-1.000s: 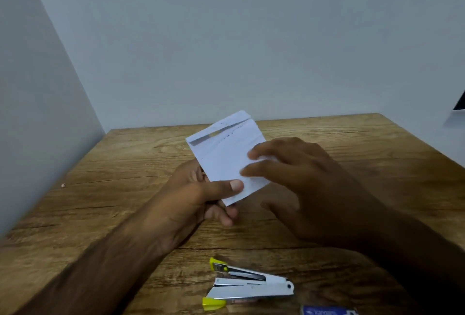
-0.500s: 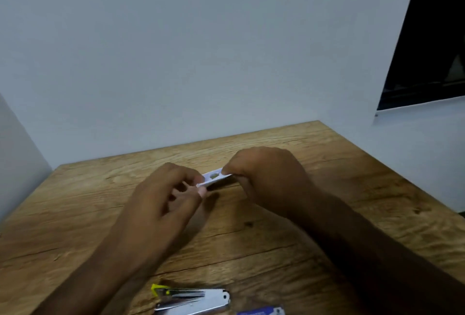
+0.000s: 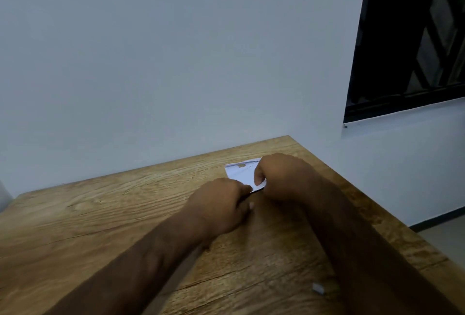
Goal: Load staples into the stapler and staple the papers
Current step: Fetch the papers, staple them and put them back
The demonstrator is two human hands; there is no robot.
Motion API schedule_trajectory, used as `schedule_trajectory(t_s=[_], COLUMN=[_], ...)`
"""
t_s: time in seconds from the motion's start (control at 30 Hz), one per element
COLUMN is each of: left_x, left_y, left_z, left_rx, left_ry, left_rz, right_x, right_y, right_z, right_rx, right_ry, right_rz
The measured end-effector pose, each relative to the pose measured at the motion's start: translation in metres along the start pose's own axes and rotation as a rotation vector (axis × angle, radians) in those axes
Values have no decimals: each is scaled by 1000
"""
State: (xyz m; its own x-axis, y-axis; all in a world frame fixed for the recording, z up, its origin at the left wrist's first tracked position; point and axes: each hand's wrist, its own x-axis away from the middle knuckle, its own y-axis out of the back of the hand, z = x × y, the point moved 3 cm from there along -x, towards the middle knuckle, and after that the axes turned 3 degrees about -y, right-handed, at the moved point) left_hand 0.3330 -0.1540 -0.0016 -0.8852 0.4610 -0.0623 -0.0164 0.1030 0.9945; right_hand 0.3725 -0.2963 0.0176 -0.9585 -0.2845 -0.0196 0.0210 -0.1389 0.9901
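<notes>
Pinching the papers [image 3: 243,173] with both hands: your left hand [image 3: 221,204] closed on their near edge, right hand [image 3: 281,176] thumb pressing on top. Papers lie on the table [image 3: 100,214] near its far right corner.

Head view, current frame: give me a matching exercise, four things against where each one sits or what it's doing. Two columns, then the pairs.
Things:
1. papers
2. left hand
3. window
4. small grey object

Places or states:
A. on the wall, upper right
B. lying on the table by the right forearm, near the bottom edge
C. low over the table's far right part, held by both hands
D. pinching the near corner of the sheets, opposite the right hand

Pairs: 1-C, 2-D, 3-A, 4-B
</notes>
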Motion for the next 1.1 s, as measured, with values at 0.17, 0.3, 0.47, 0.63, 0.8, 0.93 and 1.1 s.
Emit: schedule_trajectory(t_s=[0.17, 0.3, 0.47, 0.63, 0.8, 0.93, 1.1], left_x=[-56, -89, -111, -123, -132, -133, -130], left_y=[-17, -25, -28, -35, -39, -39, -33], left_z=[-27, -36, -33, -24, -17, -13, -12], left_rx=[-8, 6, 46, 70, 98, 130, 203], left_ry=[-14, 13, 40, 62, 71, 82, 94], left_rz=[74, 116, 142, 137, 145, 150, 158], right_x=[-10, -22, -34, -43, -53, -56, -53], right_y=[0, -16, -29, -33, -36, -37, -35], right_z=[-40, -57, -71, -76, -79, -78, -77], right_rx=[54, 115, 41, -15, -69, -86, -105], right_ry=[-151, -202, -242, -268, -281, -280, -255], right_rz=[16, -79, -147, -209, -159, -143, -189])
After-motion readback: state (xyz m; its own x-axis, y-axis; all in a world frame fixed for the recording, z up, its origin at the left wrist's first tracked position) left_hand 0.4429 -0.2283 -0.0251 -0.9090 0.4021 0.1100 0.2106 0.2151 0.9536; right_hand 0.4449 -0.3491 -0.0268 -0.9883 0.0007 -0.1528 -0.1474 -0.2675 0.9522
